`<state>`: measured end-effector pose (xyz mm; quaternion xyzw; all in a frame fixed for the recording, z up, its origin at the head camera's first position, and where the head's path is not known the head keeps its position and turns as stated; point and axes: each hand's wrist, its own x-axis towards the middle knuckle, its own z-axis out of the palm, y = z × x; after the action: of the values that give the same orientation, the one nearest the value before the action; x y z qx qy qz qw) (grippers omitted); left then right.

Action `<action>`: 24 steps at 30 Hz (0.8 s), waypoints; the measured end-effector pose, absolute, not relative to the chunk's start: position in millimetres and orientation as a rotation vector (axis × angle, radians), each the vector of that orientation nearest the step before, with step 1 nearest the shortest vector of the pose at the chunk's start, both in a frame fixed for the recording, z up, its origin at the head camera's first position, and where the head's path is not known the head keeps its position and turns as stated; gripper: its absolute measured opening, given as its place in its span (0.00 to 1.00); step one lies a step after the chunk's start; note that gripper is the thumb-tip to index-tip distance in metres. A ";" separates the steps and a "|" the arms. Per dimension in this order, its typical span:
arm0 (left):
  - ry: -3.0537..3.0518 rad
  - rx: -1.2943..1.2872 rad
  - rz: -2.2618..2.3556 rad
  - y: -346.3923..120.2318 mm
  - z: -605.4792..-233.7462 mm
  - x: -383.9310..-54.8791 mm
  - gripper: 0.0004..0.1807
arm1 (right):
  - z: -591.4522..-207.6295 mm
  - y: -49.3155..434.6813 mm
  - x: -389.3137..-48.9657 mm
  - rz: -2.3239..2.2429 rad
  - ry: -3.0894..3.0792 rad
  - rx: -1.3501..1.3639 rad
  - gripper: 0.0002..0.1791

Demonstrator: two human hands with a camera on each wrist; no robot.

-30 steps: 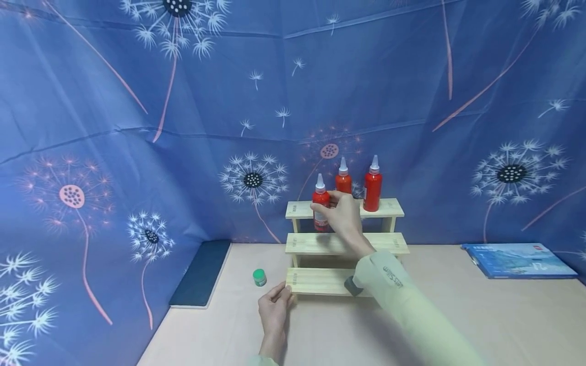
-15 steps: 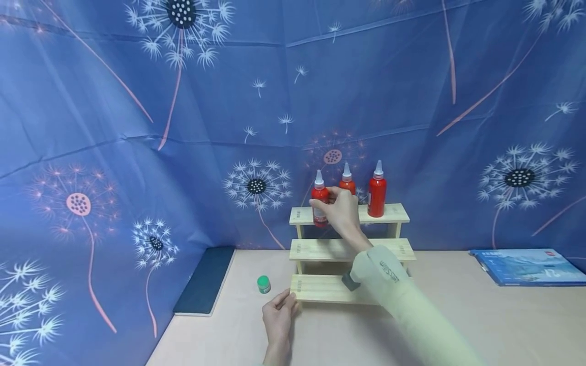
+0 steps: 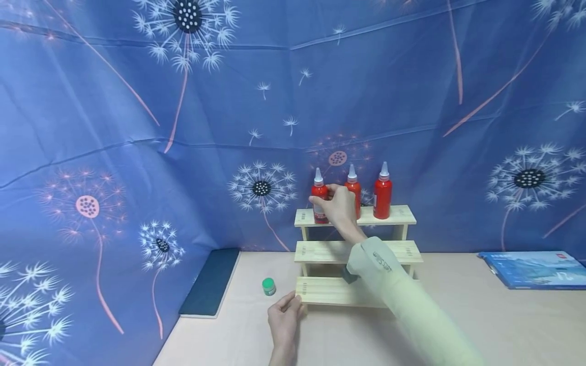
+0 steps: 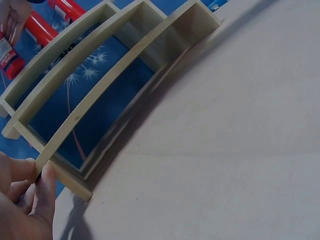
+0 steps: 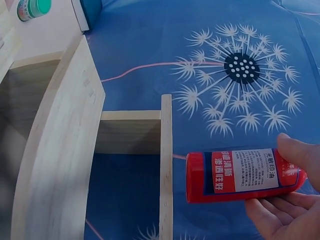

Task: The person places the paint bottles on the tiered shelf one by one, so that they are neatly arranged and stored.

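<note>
My right hand (image 3: 342, 207) pinches a red stamp-ink bottle (image 3: 319, 195) with a white pointed cap and printed label. The bottle is upright over the left end of the top step of a three-step wooden rack (image 3: 322, 251). In the right wrist view, a narrow gap shows between the ink bottle's base (image 5: 196, 177) and the board. Two similar red bottles stand on that top step, a middle one (image 3: 353, 190) partly behind my hand and a right one (image 3: 382, 198). My left hand (image 3: 283, 323) pinches the left end of the lowest board (image 4: 75, 117) between thumb and fingers.
A small green-lidded jar (image 3: 268, 286) stands left of the rack. A dark flat book (image 3: 210, 282) lies farther left, against the blue dandelion-print cloth (image 3: 256, 101). A blue box (image 3: 533, 269) lies at the right on the pale table (image 3: 480, 315).
The held bottle has risen from in front of the top step to just over its left end. My left hand keeps its grip on the lowest board. The head view has shifted slightly.
</note>
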<state>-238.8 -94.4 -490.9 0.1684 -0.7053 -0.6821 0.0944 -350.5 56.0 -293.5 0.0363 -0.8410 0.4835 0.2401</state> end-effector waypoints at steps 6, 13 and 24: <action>-2.095 0.498 -2.020 -93.6 -490.7 -238.8 0.16 | -294.1 55.3 -358.3 1.309 -2.293 0.084 0.27; -2.083 0.510 -2.017 -92.7 -490.3 -239.3 0.16 | -296.0 54.8 -363.3 1.309 -2.297 0.067 0.27; -2.046 0.511 -2.034 -91.6 -491.4 -237.4 0.17 | -297.3 55.4 -366.8 1.314 -2.316 0.020 0.26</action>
<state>-237.4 -91.6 -491.4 0.1734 -0.6944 -0.6903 0.1057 -366.8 55.4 -297.3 0.0072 -0.8448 0.4796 0.2372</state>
